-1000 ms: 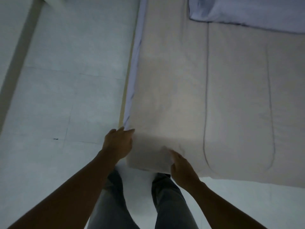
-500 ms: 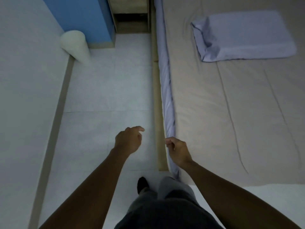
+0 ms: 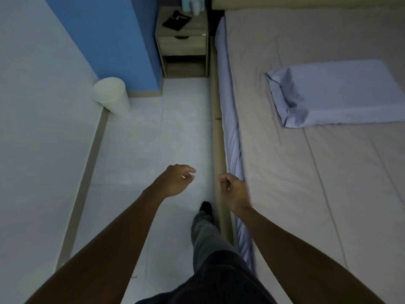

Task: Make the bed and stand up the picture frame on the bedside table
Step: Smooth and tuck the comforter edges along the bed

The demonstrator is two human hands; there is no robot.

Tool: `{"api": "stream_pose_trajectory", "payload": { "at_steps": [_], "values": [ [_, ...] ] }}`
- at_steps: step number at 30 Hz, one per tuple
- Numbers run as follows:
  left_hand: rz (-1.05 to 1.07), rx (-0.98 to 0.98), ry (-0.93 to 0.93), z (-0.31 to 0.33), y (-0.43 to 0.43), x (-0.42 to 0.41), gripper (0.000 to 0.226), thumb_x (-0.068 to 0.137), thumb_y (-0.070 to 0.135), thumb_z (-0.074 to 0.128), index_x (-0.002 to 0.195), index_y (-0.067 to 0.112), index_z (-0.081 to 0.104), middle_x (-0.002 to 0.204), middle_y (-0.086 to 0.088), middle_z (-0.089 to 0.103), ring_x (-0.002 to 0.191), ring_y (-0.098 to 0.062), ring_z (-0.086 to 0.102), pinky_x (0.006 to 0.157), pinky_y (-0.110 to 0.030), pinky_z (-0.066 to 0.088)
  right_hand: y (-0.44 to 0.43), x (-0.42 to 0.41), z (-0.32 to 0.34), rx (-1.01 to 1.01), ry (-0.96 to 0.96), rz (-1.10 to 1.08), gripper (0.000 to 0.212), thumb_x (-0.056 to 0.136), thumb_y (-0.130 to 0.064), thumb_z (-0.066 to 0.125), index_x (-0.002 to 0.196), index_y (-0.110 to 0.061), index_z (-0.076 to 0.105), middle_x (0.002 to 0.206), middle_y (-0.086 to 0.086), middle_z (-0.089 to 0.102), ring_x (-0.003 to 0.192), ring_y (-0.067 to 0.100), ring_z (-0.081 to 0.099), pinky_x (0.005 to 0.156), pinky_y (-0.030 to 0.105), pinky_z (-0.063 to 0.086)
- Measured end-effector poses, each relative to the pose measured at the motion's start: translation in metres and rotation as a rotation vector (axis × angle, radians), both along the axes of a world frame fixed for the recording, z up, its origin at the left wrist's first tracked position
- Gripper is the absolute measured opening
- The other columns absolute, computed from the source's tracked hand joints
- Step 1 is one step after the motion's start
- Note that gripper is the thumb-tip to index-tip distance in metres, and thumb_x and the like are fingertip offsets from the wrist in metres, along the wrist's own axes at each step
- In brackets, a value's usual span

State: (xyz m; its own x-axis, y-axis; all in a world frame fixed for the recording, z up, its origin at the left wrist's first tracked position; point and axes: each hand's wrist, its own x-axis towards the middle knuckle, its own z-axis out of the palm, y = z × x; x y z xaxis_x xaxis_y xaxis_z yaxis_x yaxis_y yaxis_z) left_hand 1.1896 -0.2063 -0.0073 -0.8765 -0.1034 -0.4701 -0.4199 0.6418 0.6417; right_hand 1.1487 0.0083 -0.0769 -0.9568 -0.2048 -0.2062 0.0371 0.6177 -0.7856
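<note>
The bed's beige cover (image 3: 295, 176) lies flat over the mattress, with a lilac sheet (image 3: 232, 137) bunched along its left side. A lilac pillow (image 3: 341, 93) rests across the upper right of the bed. A dark picture frame (image 3: 176, 20) lies flat on the wooden bedside table (image 3: 182, 43) at the top. My left hand (image 3: 175, 181) hovers over the floor with loose fingers, holding nothing. My right hand (image 3: 234, 189) hangs beside the bed edge with its fingers curled in, apart from the sheet.
A white waste bin (image 3: 110, 95) stands by the blue wall (image 3: 105, 40) on the left. Pale bottles (image 3: 195, 5) stand at the back of the bedside table. A tiled aisle (image 3: 153, 139) runs between wall and bed; my leg (image 3: 206, 229) steps along it.
Both hands let go of the cover's corner. My right hand then released the sheet edge. The view moved up the aisle, bringing the bedside table and frame into sight.
</note>
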Motion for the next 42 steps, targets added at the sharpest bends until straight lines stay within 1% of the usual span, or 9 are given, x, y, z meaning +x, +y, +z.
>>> {"api": "stream_pose_trajectory", "payload": {
  "at_steps": [2, 8, 13, 23, 28, 32, 34, 38, 42],
  "values": [
    [0.021, 0.011, 0.007, 0.000, -0.018, -0.046, 0.028, 0.096, 0.033, 0.058, 0.123, 0.029, 0.066, 0.119, 0.001, 0.068, 0.104, -0.011, 0.063, 0.085, -0.021, 0.044, -0.020, -0.042, 0.011, -0.011, -0.009, 0.011, 0.022, 0.099, -0.010, 0.054, 0.106, -0.011, 0.074, 0.097, -0.005, 0.069, 0.087, 0.006, 0.059, 0.077, -0.003, 0.037],
    [0.049, 0.045, -0.007, 0.006, -0.069, -0.188, 0.028, 0.096, 0.034, 0.058, 0.122, 0.032, 0.066, 0.124, 0.002, 0.067, 0.105, -0.013, 0.063, 0.089, -0.027, 0.051, -0.065, -0.171, 0.024, -0.111, -0.049, -0.002, 0.029, 0.093, -0.001, 0.052, 0.110, -0.015, 0.071, 0.102, -0.004, 0.070, 0.095, 0.010, 0.065, 0.091, 0.027, 0.053],
    [0.067, 0.075, 0.035, 0.019, -0.108, -0.277, 0.028, 0.097, 0.035, 0.056, 0.124, 0.033, 0.065, 0.123, 0.005, 0.065, 0.106, -0.011, 0.062, 0.086, -0.024, 0.048, -0.093, -0.270, 0.034, -0.060, -0.019, -0.092, 0.028, 0.089, -0.002, 0.055, 0.107, -0.012, 0.074, 0.105, 0.000, 0.075, 0.099, 0.015, 0.070, 0.095, 0.034, 0.055],
    [0.044, 0.136, 0.077, 0.009, -0.211, -0.464, 0.028, 0.098, 0.035, 0.056, 0.125, 0.034, 0.064, 0.125, 0.006, 0.063, 0.110, -0.012, 0.060, 0.094, -0.029, 0.050, -0.185, -0.457, 0.043, -0.102, 0.048, -0.166, 0.027, 0.092, -0.002, 0.054, 0.107, -0.012, 0.073, 0.105, -0.003, 0.073, 0.095, 0.010, 0.067, 0.088, 0.024, 0.054],
    [-0.049, 0.168, 0.078, 0.021, -0.255, -0.565, 0.028, 0.097, 0.037, 0.055, 0.124, 0.035, 0.064, 0.122, 0.005, 0.066, 0.106, -0.010, 0.062, 0.092, -0.030, 0.053, -0.236, -0.539, 0.064, -0.132, 0.044, -0.268, 0.025, 0.095, -0.002, 0.054, 0.107, -0.015, 0.071, 0.098, -0.003, 0.069, 0.074, 0.002, 0.064, 0.065, 0.002, 0.048],
    [-0.103, 0.170, 0.099, 0.029, -0.286, -0.642, 0.027, 0.097, 0.037, 0.055, 0.122, 0.037, 0.065, 0.119, 0.009, 0.067, 0.106, -0.008, 0.063, 0.094, -0.033, 0.054, -0.265, -0.592, 0.066, -0.215, -0.042, -0.367, 0.028, 0.094, 0.005, 0.052, 0.114, -0.004, 0.070, 0.108, 0.011, 0.071, 0.084, 0.015, 0.065, 0.073, 0.002, 0.045],
    [-0.120, 0.157, 0.101, 0.028, -0.297, -0.679, 0.025, 0.097, 0.036, 0.056, 0.120, 0.038, 0.066, 0.115, 0.010, 0.068, 0.102, -0.006, 0.064, 0.091, -0.032, 0.055, -0.275, -0.621, 0.060, -0.177, 0.011, -0.365, 0.029, 0.091, 0.005, 0.054, 0.112, -0.007, 0.071, 0.106, 0.005, 0.072, 0.090, 0.007, 0.067, 0.076, 0.003, 0.044],
    [-0.142, 0.154, 0.111, 0.018, -0.310, -0.761, 0.025, 0.097, 0.031, 0.057, 0.119, 0.034, 0.067, 0.113, 0.007, 0.070, 0.102, -0.010, 0.065, 0.093, -0.037, 0.055, -0.287, -0.693, 0.042, -0.141, 0.066, -0.371, 0.027, 0.090, 0.005, 0.056, 0.106, -0.008, 0.073, 0.104, 0.003, 0.074, 0.098, 0.018, 0.070, 0.087, 0.016, 0.051],
    [-0.137, 0.157, 0.104, 0.017, -0.307, -0.852, 0.026, 0.099, 0.024, 0.054, 0.122, 0.027, 0.065, 0.115, 0.005, 0.068, 0.106, -0.012, 0.064, 0.094, -0.032, 0.053, -0.292, -0.783, 0.031, -0.178, -0.014, -0.318, 0.029, 0.091, 0.007, 0.052, 0.109, -0.008, 0.070, 0.103, 0.005, 0.071, 0.095, 0.020, 0.067, 0.076, 0.002, 0.044]
  ]
}}
